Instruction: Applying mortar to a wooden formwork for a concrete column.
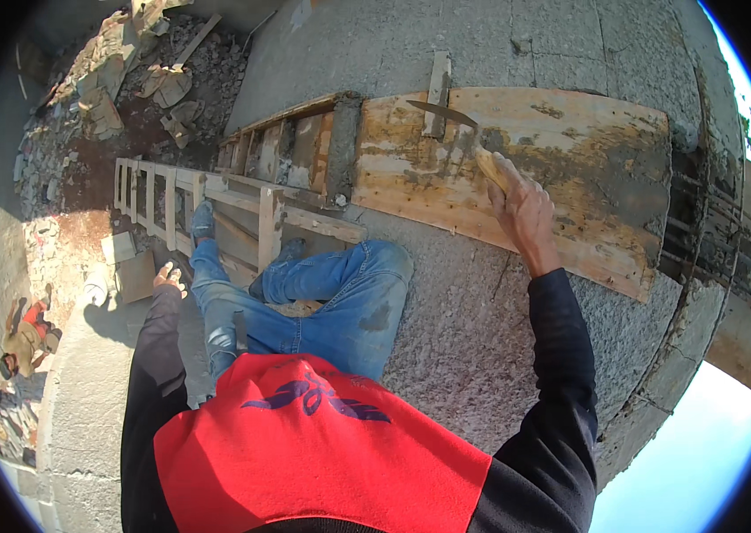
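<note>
My right hand [522, 209] is closed round the wooden handle [493, 167] of a trowel. Its dark, pointed blade [442, 113] reaches left over a plywood board [580, 178] smeared with grey mortar. A short wooden batten [437, 93] lies under the blade, across the board's far edge. Off to the left, my left hand [171, 278] is held low beside my leg. Its fingers look stretched out and slightly apart, with nothing visible in them.
A wooden ladder [171, 209] stands by my feet, beside a timber-framed opening [300, 147]. Rubble [95, 98] covers the ground at far left. Another person [27, 338] is lower down at left. Rough concrete [455, 338] surrounds the board, with an edge and exposed bars at right.
</note>
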Available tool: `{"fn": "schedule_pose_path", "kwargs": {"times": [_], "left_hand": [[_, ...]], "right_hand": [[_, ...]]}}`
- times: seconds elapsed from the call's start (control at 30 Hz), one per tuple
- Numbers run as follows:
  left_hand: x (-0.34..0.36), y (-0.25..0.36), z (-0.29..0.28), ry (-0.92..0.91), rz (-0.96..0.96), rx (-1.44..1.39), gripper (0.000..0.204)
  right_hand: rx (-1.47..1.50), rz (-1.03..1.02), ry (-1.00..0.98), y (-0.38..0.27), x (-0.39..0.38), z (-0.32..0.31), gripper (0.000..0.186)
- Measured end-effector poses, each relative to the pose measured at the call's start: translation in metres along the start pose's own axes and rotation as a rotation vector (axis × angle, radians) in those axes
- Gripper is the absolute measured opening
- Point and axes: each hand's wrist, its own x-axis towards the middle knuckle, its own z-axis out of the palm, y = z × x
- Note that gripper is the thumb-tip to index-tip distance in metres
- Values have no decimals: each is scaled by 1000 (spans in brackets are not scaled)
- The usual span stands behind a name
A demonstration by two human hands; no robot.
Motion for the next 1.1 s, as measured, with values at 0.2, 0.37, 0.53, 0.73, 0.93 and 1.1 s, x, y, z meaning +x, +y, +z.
{"fn": "schedule_pose_path", "kwargs": {"times": [0.2, 0.37, 0.53, 0.73, 0.93, 1.1], "left_hand": [[-13, 20, -3, 2, 41, -88, 49], [-23, 31, -4, 123, 78, 106, 47], [-26, 64, -1, 202, 74, 341, 45], [-34, 90, 32, 6, 174, 356, 47], [-27, 111, 39, 52, 211, 361, 47], [-32, 126, 47, 101, 231, 444, 44]], "right_hand": [[132, 100, 123, -5, -18, -47, 41], [154, 216, 99, 0, -55, -68, 42], [159, 311, 76, -12, -85, -65, 41], [457, 497, -7, -33, -113, -50, 40], [1011, 621, 465, -143, -133, 15, 48], [1517, 921, 187, -208, -124, 33, 36]]}}
